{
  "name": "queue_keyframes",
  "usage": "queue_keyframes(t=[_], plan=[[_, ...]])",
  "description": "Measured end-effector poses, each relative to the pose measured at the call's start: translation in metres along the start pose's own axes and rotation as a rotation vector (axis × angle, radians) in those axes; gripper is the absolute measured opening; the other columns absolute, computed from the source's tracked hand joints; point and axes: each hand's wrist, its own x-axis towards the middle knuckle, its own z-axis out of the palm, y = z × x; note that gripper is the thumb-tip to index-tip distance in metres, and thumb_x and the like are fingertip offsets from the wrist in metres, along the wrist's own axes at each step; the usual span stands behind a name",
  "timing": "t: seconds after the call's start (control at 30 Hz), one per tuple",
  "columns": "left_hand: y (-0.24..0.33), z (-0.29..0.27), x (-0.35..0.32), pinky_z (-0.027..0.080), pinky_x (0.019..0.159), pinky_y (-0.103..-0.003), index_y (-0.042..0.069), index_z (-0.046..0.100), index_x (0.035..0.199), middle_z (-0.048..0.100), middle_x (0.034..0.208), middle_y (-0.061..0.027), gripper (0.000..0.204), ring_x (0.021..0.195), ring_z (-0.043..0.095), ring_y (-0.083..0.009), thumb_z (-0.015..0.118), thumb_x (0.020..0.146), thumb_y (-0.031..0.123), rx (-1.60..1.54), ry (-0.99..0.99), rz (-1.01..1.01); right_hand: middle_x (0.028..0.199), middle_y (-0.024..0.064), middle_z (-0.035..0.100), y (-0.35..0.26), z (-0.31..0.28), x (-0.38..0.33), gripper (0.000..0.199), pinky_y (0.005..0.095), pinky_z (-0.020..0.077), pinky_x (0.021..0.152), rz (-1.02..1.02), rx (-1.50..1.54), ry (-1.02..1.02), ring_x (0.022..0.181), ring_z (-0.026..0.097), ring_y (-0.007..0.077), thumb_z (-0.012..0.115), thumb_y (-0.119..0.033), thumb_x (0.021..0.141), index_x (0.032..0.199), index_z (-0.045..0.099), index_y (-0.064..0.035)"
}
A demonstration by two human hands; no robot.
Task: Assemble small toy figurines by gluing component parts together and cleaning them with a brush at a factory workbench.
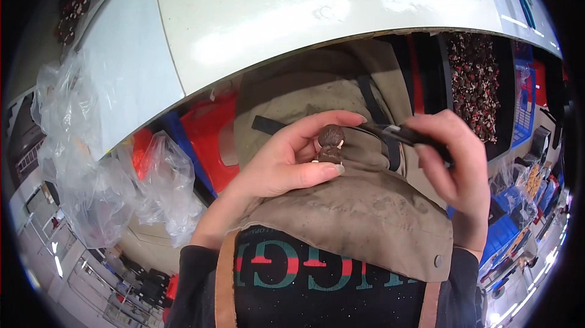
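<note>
Over my lap, my left hand [283, 160] is closed round a small dark brown figurine [330, 138] with a rounded, hair-textured head and small pale parts at its sides. Its lower end lies between my thumb and fingers. My right hand [454, 160] grips the black handle of a thin-bladed knife [409, 135]. The blade points left, near my left fingertips and a short way from the figurine; whether it touches anything I cannot tell. Under both hands spreads a brown apron [353, 206].
A white table [274, 17] curves across the top. Clear plastic bags [91, 163] hang at the left, beside a red seat [213, 139]. At the right stand a black tray [448, 72] of small dark, red and pale pieces and blue crates [524, 109].
</note>
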Motion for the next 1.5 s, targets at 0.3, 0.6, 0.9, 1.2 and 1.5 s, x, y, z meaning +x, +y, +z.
queue_keyframes(t=[0.3, 0.6, 0.9, 1.2, 1.5], plan=[[0.002, 0.012, 0.01, 0.039, 0.067, -0.02, -0.001, 0.043, 0.13, 0.048, 0.094, 0.0, 0.066, 0.077, 0.05, -0.0084, 0.067, 0.069, 0.005, -0.016, 0.028, -0.027, 0.081, 0.0114, 0.059, 0.0, 0.004, -0.007, 0.036, 0.033, 0.0456, 0.059, -0.075, -0.079, -0.076, 0.068, 0.058, 0.0259, 0.062, 0.009, 0.068, 0.103, 0.06, -0.0012], [0.001, 0.0, 0.002, 0.044, 0.078, -0.02, 0.004, 0.04, 0.132, 0.054, 0.106, -0.0009, 0.057, 0.093, 0.053, -0.0062, 0.061, 0.079, -0.003, 0.057, -0.062, -0.015, 0.082, 0.0114, 0.059, 0.001, 0.017, -0.007, 0.037, 0.0342, 0.0463, 0.058, -0.11, -0.124, -0.087, 0.067, 0.058, 0.0269, 0.065, 0.006, 0.068, 0.103, 0.061, -0.0029], [-0.001, -0.004, 0.001, 0.045, 0.078, -0.019, 0.004, 0.041, 0.132, 0.051, 0.1, 0.0011, 0.057, 0.091, 0.052, -0.0053, 0.061, 0.079, -0.004, 0.042, -0.07, 0.007, 0.082, 0.0109, 0.06, 0.001, 0.021, -0.005, 0.036, 0.034, 0.0464, 0.057, -0.134, -0.13, -0.09, 0.067, 0.058, 0.0267, 0.065, 0.006, 0.067, 0.102, 0.061, -0.0033], [0.002, 0.0, 0.0, 0.045, 0.082, -0.021, 0.003, 0.041, 0.131, 0.053, 0.103, -0.0004, 0.058, 0.094, 0.053, -0.0064, 0.062, 0.078, -0.006, 0.036, -0.049, -0.029, 0.081, 0.0096, 0.058, 0.003, 0.021, -0.008, 0.037, 0.0326, 0.0458, 0.057, -0.17, -0.187, -0.071, 0.066, 0.057, 0.0251, 0.066, 0.006, 0.066, 0.101, 0.063, -0.0046], [0.001, 0.001, 0.001, 0.043, 0.081, -0.021, 0.002, 0.046, 0.128, 0.049, 0.101, 0.0012, 0.063, 0.092, 0.053, -0.0065, 0.068, 0.069, -0.007, 0.036, -0.015, -0.105, 0.08, 0.0087, 0.056, 0.006, 0.018, -0.012, 0.038, 0.031, 0.0451, 0.056, -0.117, -0.125, -0.136, 0.067, 0.057, 0.0228, 0.067, 0.006, 0.064, 0.101, 0.065, -0.0051]])
